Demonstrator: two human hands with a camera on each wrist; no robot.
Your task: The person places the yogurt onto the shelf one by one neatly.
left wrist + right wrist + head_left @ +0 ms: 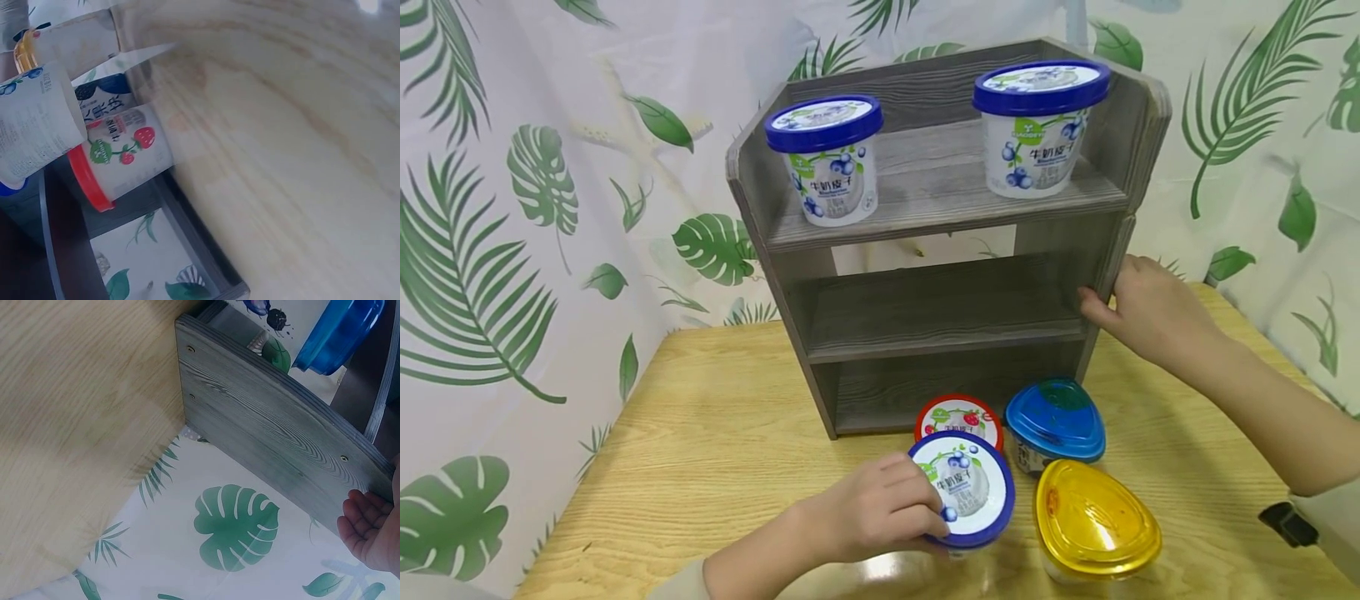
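My left hand (880, 510) holds a white tub with a blue lid (973, 492) and blueberry pictures, its fingers at the lid's left edge. In the left wrist view, this tub (34, 122) is off the table. Behind it is a red-lidded strawberry tub (958, 418), partly covered in the head view. My right hand (1157, 308) grips the right side panel of a grey wooden shelf (943, 333), thumb at the front edge. From the right wrist, curled fingers (359, 525) show against the outer side panel (275, 412).
Two blue-lidded blueberry tubs, one left (831, 187) and one right (1037, 158), stand on the top shelf. A blue-lidded cup (1056, 421) and a yellow-lidded cup (1093, 521) stand on the wooden table (700, 450). Leaf-patterned cloth (587, 167) hangs behind.
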